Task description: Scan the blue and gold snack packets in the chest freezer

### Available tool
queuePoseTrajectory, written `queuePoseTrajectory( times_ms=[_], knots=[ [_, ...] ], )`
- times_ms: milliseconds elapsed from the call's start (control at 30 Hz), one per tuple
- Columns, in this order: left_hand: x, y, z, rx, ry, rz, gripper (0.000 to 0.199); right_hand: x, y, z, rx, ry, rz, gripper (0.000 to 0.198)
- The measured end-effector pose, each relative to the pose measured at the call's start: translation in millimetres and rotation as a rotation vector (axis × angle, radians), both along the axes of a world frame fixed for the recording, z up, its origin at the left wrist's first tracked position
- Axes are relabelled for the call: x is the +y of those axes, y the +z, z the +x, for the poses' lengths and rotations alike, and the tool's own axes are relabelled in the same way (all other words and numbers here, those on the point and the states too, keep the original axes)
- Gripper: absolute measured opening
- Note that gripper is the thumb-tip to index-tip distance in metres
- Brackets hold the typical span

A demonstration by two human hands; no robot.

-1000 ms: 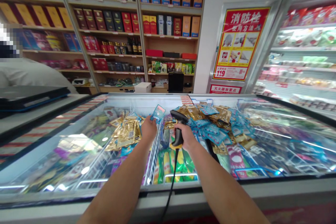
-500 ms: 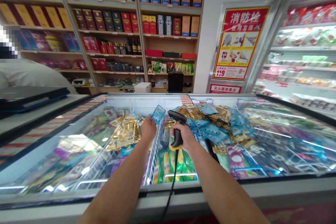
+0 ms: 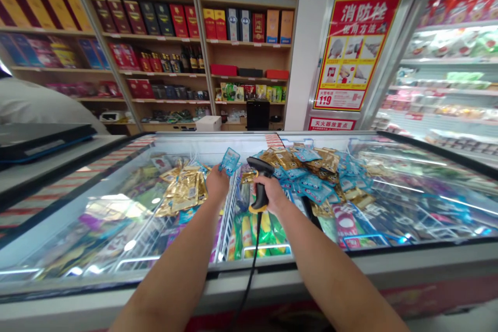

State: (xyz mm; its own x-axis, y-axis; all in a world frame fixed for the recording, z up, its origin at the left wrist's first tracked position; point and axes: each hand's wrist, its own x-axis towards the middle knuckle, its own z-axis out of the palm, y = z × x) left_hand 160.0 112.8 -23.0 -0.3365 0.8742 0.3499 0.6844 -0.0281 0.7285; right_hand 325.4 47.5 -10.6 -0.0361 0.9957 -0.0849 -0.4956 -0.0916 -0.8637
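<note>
Head view looks down over a long chest freezer [image 3: 272,282] with sliding glass lids, its grey front rim running across the bottom of the picture. Behind it stand wooden shelves [image 3: 249,41] packed with boxed goods in red, gold, black and orange, and to the right of them a red and yellow notice [image 3: 354,52] hangs on a white pillar. An open chilled cabinet [image 3: 447,78] fills the far right. On the left a dark flat device [image 3: 42,140] lies on a grey counter, with a person's pale sleeve [image 3: 35,106] behind it.

Inside the freezer, wire dividers [image 3: 229,218] split the stock: gold packets [image 3: 184,192] on the left, green and yellow wrappers [image 3: 259,231] in the open middle bay, and a heap of blue and gold packets [image 3: 319,174] piled on the glass to the right (glare off the lids blurs much of what lies beneath).

The left hand [image 3: 217,184] pinches a small blue packet [image 3: 229,160] between its fingertips, holding it upright above the divider. The right hand [image 3: 272,194] is clenched round the handle of a black barcode scanner [image 3: 260,176], its head turned toward the packet just beside it. The scanner's cable [image 3: 249,275] drops over the freezer rim between the two forearms.
</note>
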Motion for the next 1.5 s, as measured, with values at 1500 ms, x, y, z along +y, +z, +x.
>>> queuePoseTrajectory(
  times_ms=[1500],
  knots=[
    [-15, 11.2, 10, 0.05, -0.458, -0.167, 0.031, -2, 8, 24, -0.087, 0.075, -0.084, 0.012]
  ],
)
